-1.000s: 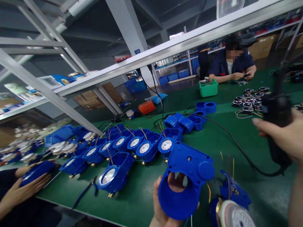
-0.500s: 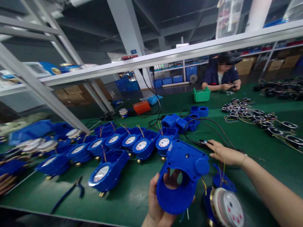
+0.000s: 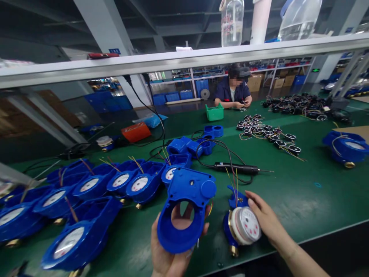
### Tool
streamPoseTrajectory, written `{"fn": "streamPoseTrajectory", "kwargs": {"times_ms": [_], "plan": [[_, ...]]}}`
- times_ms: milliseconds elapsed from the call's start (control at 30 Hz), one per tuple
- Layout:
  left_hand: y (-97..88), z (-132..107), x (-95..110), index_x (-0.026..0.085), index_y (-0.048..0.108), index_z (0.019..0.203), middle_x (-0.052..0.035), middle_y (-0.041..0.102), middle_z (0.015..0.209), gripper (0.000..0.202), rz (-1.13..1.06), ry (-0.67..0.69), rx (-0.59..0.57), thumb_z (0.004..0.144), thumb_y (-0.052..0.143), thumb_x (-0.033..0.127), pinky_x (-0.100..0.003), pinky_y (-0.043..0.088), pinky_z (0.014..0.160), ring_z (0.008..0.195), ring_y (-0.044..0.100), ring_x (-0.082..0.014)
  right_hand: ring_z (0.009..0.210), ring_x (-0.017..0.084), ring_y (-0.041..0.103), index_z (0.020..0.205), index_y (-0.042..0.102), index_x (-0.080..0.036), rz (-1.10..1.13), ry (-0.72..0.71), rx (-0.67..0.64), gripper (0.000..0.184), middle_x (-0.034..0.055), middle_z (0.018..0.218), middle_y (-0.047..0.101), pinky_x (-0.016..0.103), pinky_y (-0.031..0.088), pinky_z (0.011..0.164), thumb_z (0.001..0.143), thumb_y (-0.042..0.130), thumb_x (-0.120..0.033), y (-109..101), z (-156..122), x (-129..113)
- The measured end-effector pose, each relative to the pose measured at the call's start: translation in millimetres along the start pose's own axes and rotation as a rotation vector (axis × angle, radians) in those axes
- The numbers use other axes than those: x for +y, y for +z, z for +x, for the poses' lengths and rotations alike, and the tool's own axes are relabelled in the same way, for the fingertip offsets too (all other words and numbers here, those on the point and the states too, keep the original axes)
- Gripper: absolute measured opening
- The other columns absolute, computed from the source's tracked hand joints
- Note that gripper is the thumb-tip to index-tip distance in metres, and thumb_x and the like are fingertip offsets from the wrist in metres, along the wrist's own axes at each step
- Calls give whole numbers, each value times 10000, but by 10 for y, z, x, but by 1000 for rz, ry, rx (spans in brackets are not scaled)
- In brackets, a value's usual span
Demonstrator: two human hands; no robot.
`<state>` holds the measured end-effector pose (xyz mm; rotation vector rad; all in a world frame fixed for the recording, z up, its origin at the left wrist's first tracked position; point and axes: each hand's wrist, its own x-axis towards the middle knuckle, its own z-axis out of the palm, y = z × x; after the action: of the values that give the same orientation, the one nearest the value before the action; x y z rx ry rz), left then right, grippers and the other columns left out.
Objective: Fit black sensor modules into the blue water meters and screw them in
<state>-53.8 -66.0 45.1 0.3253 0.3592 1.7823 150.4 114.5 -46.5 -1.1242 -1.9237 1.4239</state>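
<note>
My left hand (image 3: 170, 254) holds up a blue plastic meter cover (image 3: 184, 209) with a round opening, fingers showing through the hole. My right hand (image 3: 266, 221) rests its fingers on a water meter (image 3: 243, 227) with a white dial and coloured wires, which lies on the green mat near the front edge. An electric screwdriver (image 3: 235, 168) with a black cable lies on the mat just beyond the meter.
A row of blue water meters (image 3: 127, 182) with dials fills the left of the green table (image 3: 302, 192). Black modules (image 3: 268, 132) with wires lie at the back right, by a green bin (image 3: 215, 112) and a seated person (image 3: 233, 92). An orange box (image 3: 136, 131) sits further left.
My right hand set the screwdriver down on the mat and came back onto the meter near the front edge. The view swung right; my left hand kept holding the blue cover.
</note>
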Motion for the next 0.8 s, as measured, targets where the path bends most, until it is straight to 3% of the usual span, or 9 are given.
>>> {"fn": "streamPoseTrajectory", "kwargs": {"times_ms": [100, 200, 333, 433, 567, 700, 800], "plan": [[-82, -9, 11, 310, 531, 1211, -101, 477, 1359, 440, 21, 40, -30, 876, 356, 536, -614, 339, 978, 1241, 421, -395, 1191, 279, 426, 1238, 520, -262, -94, -63, -26, 474, 74, 1254, 496, 447, 337, 1023, 837, 491, -513, 91, 62, -241], [-122, -41, 30, 317, 516, 1224, -103, 466, 1367, 462, 22, 83, 12, 870, 349, 561, -644, 280, 999, 1258, 385, -417, 1167, 306, 401, 1131, 605, -344, -221, -118, -107, 393, 43, 1212, 481, 490, 311, 995, 765, 597, -488, 147, 101, -459], [-154, -74, 74, 307, 511, 1232, -95, 467, 1368, 441, 18, 134, 44, 871, 381, 524, -660, 189, 1033, 1288, 329, -424, 1128, 321, 414, 1089, 633, -355, -326, -127, -183, 331, 58, 1158, 492, 525, 304, 949, 768, 581, -416, 158, 118, -575], [-197, -58, 118, 293, 497, 1251, -94, 429, 1401, 459, 2, 139, -16, 873, 368, 518, -640, 143, 1062, 1313, 280, -420, 1209, 316, 349, 1095, 630, -369, -434, -161, -218, 301, 55, 1235, 475, 530, 250, 970, 814, 522, -373, 115, 151, -682], [-217, 6, 156, 293, 493, 1262, -88, 376, 1440, 495, -18, 74, -104, 871, 321, 544, -663, 54, 1061, 1350, 163, -429, 1188, 273, 390, 1021, 655, -307, -605, -312, -379, 370, 57, 1201, 538, 529, 190, 976, 941, 304, -392, 150, 291, -998], [-164, 52, 160, 303, 514, 1240, -83, 397, 1429, 539, -13, 68, -170, 864, 267, 600, -727, 8, 1011, 1346, 146, -452, 964, 264, 536, 852, 651, -217, -617, -404, -656, 325, 67, 920, 644, 516, 265, 893, 913, 392, -402, 293, 446, -1233], [-158, 49, 174, 301, 507, 1243, -103, 415, 1414, 566, -2, 108, -153, 864, 237, 623, -735, 16, 1001, 1343, 192, -437, 907, 244, 564, 844, 614, -193, -580, -399, -730, 276, 65, 879, 654, 471, 312, 861, 911, 381, -325, 344, 459, -1243]]}}
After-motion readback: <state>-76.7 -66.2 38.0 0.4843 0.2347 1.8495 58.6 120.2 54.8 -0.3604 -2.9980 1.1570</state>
